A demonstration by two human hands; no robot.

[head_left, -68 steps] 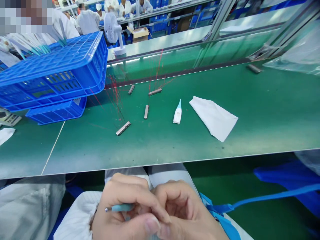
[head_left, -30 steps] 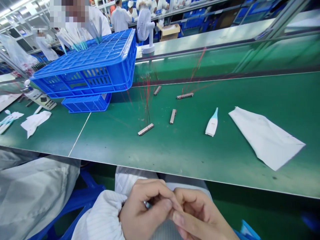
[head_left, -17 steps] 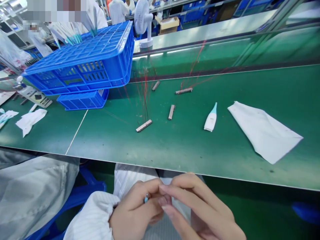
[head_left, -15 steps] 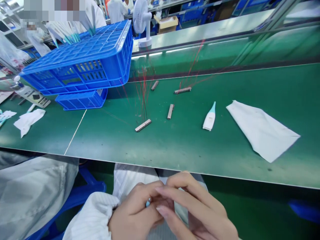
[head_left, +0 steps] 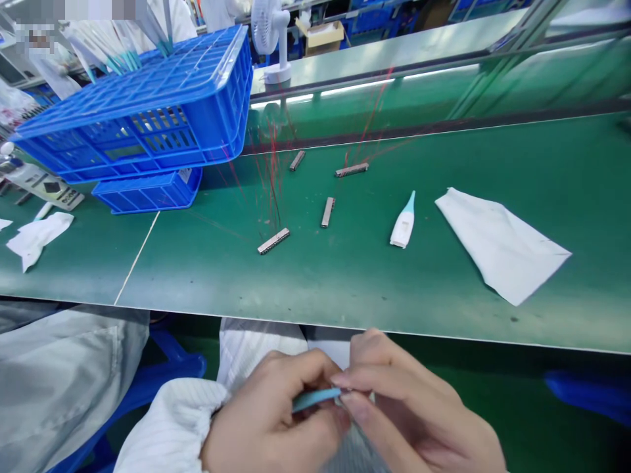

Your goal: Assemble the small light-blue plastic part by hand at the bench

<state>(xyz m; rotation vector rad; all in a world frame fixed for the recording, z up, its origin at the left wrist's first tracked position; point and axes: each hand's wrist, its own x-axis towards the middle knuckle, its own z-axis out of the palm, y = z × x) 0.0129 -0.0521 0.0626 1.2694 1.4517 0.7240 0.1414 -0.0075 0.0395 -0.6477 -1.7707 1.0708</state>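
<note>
Over my lap, below the bench edge, my left hand (head_left: 271,410) is closed round a digital thermometer casing (head_left: 318,397). Only its light blue, tapered part shows; the fingers hide the rest. My right hand (head_left: 419,410) pinches with thumb and forefinger at the end of that blue part, and any small piece between these fingertips is too small to make out. A similar white casing with a blue tip (head_left: 403,226) lies on the green bench (head_left: 355,282). Left of it are several narrow metallic strips (head_left: 274,241), some with fine red wires (head_left: 273,161) rising from them.
A white sheet (head_left: 500,246) lies at the right. At the left, a large blue crate (head_left: 211,131) holding blue-tipped sticks rests above a smaller blue bin (head_left: 148,192). Behind the bench stand a white fan (head_left: 279,46) and a cardboard box (head_left: 323,38). A person's clothed leg (head_left: 73,368) is beside me.
The blue part of the casing has come into fuller view between my hands. My right hand has shifted right, its fingertips now closed at the blue end. The camera view has shifted slightly.
</note>
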